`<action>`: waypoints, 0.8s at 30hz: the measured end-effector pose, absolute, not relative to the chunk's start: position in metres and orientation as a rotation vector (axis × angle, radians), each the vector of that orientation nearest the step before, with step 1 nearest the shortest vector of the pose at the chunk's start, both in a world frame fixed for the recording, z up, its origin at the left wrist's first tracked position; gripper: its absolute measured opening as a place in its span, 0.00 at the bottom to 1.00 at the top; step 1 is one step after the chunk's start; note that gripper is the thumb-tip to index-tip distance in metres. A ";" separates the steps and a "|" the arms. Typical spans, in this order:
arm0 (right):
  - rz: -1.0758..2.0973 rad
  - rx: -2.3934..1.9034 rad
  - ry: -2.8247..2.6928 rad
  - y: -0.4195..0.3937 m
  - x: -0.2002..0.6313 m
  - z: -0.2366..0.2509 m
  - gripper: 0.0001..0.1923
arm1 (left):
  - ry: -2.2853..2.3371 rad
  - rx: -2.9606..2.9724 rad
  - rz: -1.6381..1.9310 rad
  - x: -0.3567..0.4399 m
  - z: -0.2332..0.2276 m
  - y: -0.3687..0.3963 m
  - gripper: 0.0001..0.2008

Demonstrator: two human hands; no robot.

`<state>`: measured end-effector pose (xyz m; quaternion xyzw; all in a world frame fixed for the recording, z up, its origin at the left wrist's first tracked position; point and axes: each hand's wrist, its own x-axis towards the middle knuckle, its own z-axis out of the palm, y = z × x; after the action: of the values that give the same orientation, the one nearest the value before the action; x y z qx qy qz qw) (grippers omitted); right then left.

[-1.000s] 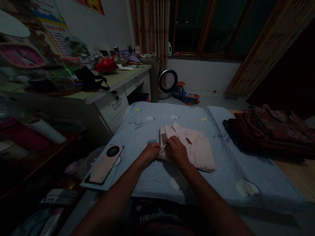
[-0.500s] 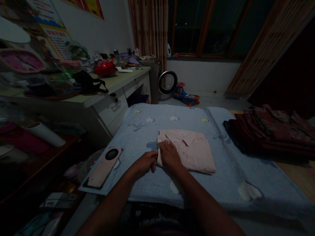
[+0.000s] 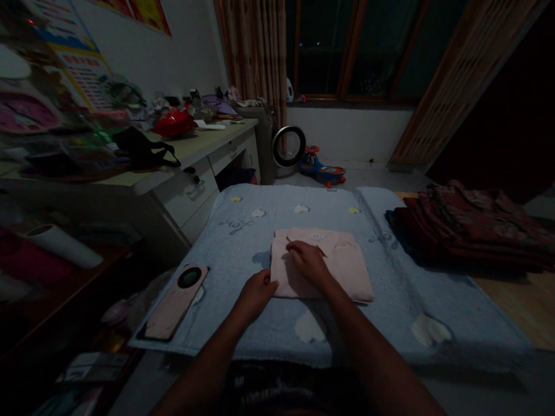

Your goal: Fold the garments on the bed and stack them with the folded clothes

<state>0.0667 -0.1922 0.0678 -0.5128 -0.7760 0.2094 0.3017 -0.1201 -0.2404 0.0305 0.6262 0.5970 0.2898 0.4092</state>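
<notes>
1. Head view, counts: one folded pale pink cotton shirt [image 3: 329, 268] is lying near the middle of one light blue towel-like blanket [image 3: 269, 323] with pale heart patches, spread over a bed.
2. One pink phone with a round black camera ring [image 3: 173, 302] is lying flat on the blanket's left edge, well apart from the shirt.
3. One pile of dark red patterned folded clothes [image 3: 468, 231] is sitting to the right of the blanket.
4. One cluttered cream counter with drawers [image 3: 191, 167] is standing to the left, and one ring-shaped fan [image 3: 288, 147] and one blue-and-orange ride-on toy [image 3: 323, 166] are sitting on the floor under the window.
5. Two bare hands are showing. The left hand [image 3: 256, 292] is resting at the shirt's lower left corner, its fingers curled and touching the fabric edge; whether they are pinching it cannot be told in the dim light.
6. The right hand [image 3: 309, 263] is lying flat on top of the shirt, fingers [image 3: 297, 248] spread loosely and pressing down near the collar, gripping nothing.
</notes>
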 end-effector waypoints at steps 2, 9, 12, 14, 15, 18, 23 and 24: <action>0.455 -1.459 -1.946 -0.178 0.088 0.079 0.16 | 1.532 1.556 0.767 -0.120 0.033 -0.240 0.08; 0.446 -1.805 -2.148 -0.130 0.105 0.079 0.31 | 1.383 1.435 0.975 -0.111 0.031 -0.238 0.09; 0.490 -1.735 -2.293 -0.121 0.088 0.077 0.42 | 1.209 1.195 1.033 -0.108 0.029 -0.234 0.14; 0.491 -1.702 -2.414 -0.116 0.078 0.078 0.45 | 1.121 1.056 1.036 -0.108 0.029 -0.231 0.19; 0.475 -1.703 -2.463 -0.114 0.073 0.079 0.44 | 1.081 1.016 1.026 -0.109 0.029 -0.229 0.22; 0.407 -1.740 -2.553 -0.110 0.064 0.079 0.31 | 1.007 1.025 0.961 -0.112 0.029 -0.226 0.23; 0.381 -1.722 -2.599 -0.114 0.060 0.083 0.15 | 1.159 1.283 0.827 -0.116 0.025 -0.225 0.18; 0.369 -1.705 -2.601 -0.115 0.060 0.086 0.15 | 1.207 1.336 0.814 -0.116 0.025 -0.226 0.18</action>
<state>0.0603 -0.1146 0.0864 -0.5445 -0.8304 0.1178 0.0049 -0.1159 -0.2257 0.0246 0.5645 0.5100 0.3441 0.5503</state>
